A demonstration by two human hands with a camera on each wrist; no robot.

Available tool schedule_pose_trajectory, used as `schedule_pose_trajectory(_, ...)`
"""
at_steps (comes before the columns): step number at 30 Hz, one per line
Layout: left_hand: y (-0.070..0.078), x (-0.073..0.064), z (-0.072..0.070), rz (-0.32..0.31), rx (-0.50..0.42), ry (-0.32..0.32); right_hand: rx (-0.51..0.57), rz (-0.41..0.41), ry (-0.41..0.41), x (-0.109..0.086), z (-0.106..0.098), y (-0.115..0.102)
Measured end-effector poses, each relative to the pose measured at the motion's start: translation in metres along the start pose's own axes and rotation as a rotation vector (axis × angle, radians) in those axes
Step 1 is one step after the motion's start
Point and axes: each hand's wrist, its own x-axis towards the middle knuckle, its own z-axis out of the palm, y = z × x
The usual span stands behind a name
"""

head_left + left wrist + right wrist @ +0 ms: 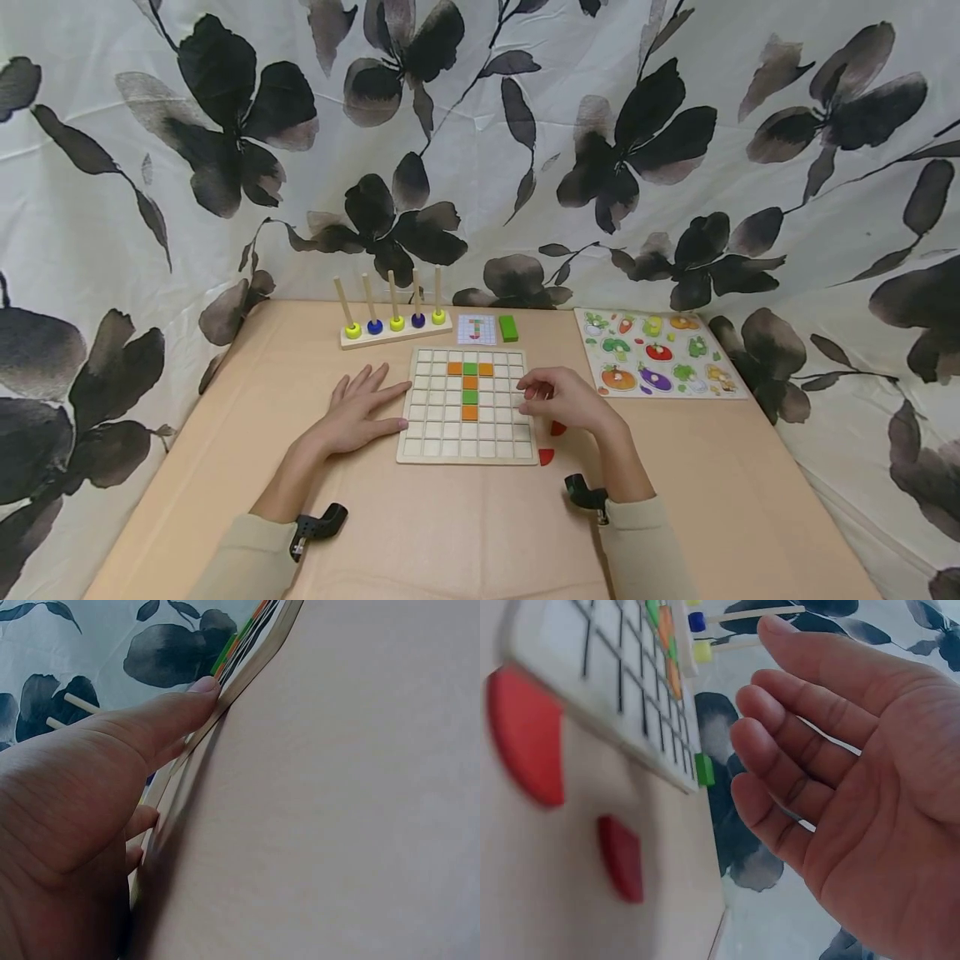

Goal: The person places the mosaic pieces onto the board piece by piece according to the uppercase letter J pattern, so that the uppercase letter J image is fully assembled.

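Observation:
A square wooden grid board lies on the table, with orange and green square tiles set in a T shape. My left hand rests at the board's left edge, its fingers extended; in the left wrist view the thumb touches the rim. Over the board's right edge is my right hand, fingers loosely bent. Its palm holds nothing in the right wrist view. Two red quarter-round pieces lie by the board's right side: a nearer one and another partly below the hand.
Behind the board stand a peg stand with yellow and blue rings, a small pattern card and a green block. A vegetable picture board lies at the back right. Floral cloth hangs behind the table.

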Motion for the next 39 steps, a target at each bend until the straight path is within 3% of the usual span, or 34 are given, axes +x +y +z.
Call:
schedule_pose_trajectory(7, 0.002, 0.001, 0.0, 0.007, 0.0, 0.002, 0.05, 0.032, -0.067, -0.014, -0.005, 0.02)
schedule_pose_trajectory(13, 0.0, 0.002, 0.002, 0.006, -0.001, 0.003, 0.089, 0.053, -0.217, -0.027, -0.009, 0.037)
schedule_pose_trajectory(20, 0.001, 0.002, 0.002, -0.005, -0.012, -0.007, 0.063, 0.042, -0.346, -0.029, -0.011, 0.038)
schedule_pose_trajectory(29, 0.001, 0.002, 0.001, -0.012, -0.016, -0.014, -0.001, 0.047, -0.368, -0.027, -0.003, 0.037)
schedule_pose_trajectory(39, 0.002, 0.003, 0.001, -0.006, -0.009, -0.01, -0.083, 0.069, -0.313, -0.024, -0.001, 0.033)
